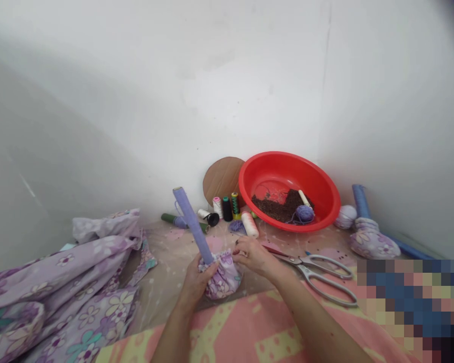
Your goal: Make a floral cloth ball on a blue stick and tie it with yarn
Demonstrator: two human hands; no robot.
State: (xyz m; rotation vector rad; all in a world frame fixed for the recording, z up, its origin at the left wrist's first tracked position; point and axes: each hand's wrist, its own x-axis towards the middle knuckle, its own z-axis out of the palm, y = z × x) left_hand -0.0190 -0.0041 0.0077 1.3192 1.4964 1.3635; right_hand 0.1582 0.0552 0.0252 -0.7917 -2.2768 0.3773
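Note:
A small pouch of purple flowered cloth (222, 282) stands on the floor covering in front of me. A lavender rod (192, 222) sticks up out of its gathered top and leans left. My left hand (197, 282) is closed around the pouch's left side at the base of the rod. My right hand (254, 257) pinches the gathered cloth edge at the pouch's top right.
Large scissors (318, 275) lie right of my right hand. A red basin (249, 186) with dark soil and a purple yarn ball sits by the wall. Several thread spools (227, 209) stand behind the pouch. Purple flowered fabric (60, 282) is heaped at left. Another stuffed pouch (373, 242) lies right.

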